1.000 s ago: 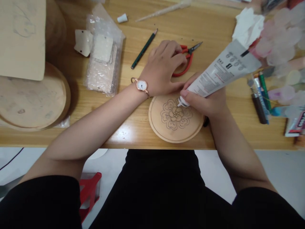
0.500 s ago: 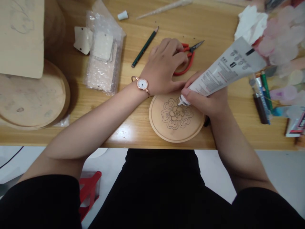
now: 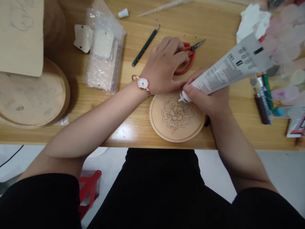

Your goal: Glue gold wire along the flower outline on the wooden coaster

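Note:
My right hand is closed around a large white printed tube, tilted with its broad end up to the right. Its nozzle points down at a round wooden disc, close to a drawn petal; I cannot tell whether the tip touches. The disc bears a dark line drawing of a layered flower inside a ring. My left hand rests palm down beyond the disc, fingers bent and apart, thumb along the disc's far edge. Its fingertips lie beside red-handled cutters, and nothing shows in its grip.
A dark green pencil, a small white cap and a bubble-wrap packet lie beyond my left arm. Larger wooden discs are stacked at far left. Brushes, crumpled tissue and small pots crowd the right.
The tube and my right hand have shifted slightly, and its nozzle has moved a little away from me along the petal. My left hand stays in nearly the same place.

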### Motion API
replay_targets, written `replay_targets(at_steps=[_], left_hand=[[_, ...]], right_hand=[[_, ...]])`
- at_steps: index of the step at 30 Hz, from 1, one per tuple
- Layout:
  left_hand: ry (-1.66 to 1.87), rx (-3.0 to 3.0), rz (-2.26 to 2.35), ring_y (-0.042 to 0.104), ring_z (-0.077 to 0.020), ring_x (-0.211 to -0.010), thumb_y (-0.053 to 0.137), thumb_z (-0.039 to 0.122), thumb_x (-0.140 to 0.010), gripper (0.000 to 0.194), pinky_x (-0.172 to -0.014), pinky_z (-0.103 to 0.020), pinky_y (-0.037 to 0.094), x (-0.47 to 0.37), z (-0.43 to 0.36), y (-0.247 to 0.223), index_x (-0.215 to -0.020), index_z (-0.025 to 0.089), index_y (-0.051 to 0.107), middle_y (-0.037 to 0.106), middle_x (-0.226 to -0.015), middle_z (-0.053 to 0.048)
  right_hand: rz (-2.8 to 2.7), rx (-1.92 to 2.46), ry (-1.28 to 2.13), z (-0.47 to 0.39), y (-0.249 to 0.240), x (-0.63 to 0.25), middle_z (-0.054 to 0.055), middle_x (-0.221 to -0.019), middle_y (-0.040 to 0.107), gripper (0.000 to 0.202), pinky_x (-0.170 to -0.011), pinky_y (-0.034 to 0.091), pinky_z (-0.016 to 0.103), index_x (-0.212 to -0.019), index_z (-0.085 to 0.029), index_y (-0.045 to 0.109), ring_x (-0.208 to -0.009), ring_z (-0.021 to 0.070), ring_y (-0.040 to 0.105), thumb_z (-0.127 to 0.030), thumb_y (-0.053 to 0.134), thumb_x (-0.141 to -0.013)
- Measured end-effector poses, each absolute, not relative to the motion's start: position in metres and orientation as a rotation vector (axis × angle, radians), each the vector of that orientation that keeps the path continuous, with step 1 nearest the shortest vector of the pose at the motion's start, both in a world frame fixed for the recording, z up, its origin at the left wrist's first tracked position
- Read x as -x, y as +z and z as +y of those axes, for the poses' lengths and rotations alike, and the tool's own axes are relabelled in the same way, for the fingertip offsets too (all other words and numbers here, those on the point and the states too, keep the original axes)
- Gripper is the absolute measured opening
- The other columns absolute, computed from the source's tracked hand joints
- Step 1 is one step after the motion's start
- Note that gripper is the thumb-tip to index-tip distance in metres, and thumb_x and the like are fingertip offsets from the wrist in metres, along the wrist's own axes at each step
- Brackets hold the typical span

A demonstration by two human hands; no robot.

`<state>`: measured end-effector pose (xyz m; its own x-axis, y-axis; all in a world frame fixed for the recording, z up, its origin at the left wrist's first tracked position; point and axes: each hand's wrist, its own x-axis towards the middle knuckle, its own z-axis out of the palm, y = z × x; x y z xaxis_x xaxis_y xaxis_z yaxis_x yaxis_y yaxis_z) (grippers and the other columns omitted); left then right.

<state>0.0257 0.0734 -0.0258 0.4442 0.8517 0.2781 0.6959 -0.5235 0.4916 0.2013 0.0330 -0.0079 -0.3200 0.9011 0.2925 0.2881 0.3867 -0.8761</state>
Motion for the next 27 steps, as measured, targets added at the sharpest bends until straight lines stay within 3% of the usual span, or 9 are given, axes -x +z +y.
replay_targets(at_steps=[9, 14, 22, 27], left_hand=[[0.586, -2.33, 1.378, 0.046, -0.033, -0.118, 0.049, 0.067, -0.073, 0.051, -0.102, -0.053, 0.037, -0.027, 0.073, -0.018, -0.107, 0.031, 0.063, 0.056, -0.129, -0.008], [0.603, -2.347, 1.36, 0.045, -0.0337, -0.117, 0.049, 0.066, -0.072, 0.055, -0.101, -0.053, 0.036, -0.027, 0.074, -0.021, -0.108, 0.028, 0.063, 0.056, -0.13, -0.01], [0.702, -2.391, 1.255, 0.049, -0.033, -0.118, 0.053, 0.069, -0.077, 0.048, -0.097, -0.051, 0.038, -0.022, 0.078, -0.028, -0.104, 0.03, 0.065, 0.056, -0.123, -0.009], [0.703, -2.404, 1.299, 0.048, -0.0319, -0.118, 0.06, 0.059, -0.078, 0.046, -0.099, -0.047, 0.037, -0.023, 0.074, -0.028, -0.104, 0.021, 0.064, 0.055, -0.124, -0.013]], right_hand=[[-1.832, 1.024, 0.94, 0.033, -0.007, -0.201, 0.0, -0.07, 0.065, 0.019, -0.058, 0.051, 0.035, -0.073, -0.027, 0.062, -0.062, 0.017, 0.059, -0.037, 0.079, -0.071], [-1.798, 1.109, 0.791, 0.032, -0.008, -0.2, 0.001, -0.067, 0.063, 0.022, -0.059, 0.051, 0.037, -0.071, -0.029, 0.061, -0.061, 0.018, 0.058, -0.047, 0.072, -0.078], [-1.838, 1.045, 0.857, 0.032, -0.011, -0.202, 0.0, -0.07, 0.065, 0.02, -0.058, 0.052, 0.034, -0.075, -0.026, 0.062, -0.062, 0.0159, 0.059, -0.043, 0.072, -0.078], [-1.856, 1.024, 0.856, 0.033, -0.01, -0.201, 0.0, -0.069, 0.063, 0.023, -0.059, 0.051, 0.035, -0.074, -0.026, 0.06, -0.061, 0.0165, 0.058, -0.045, 0.072, -0.079]])
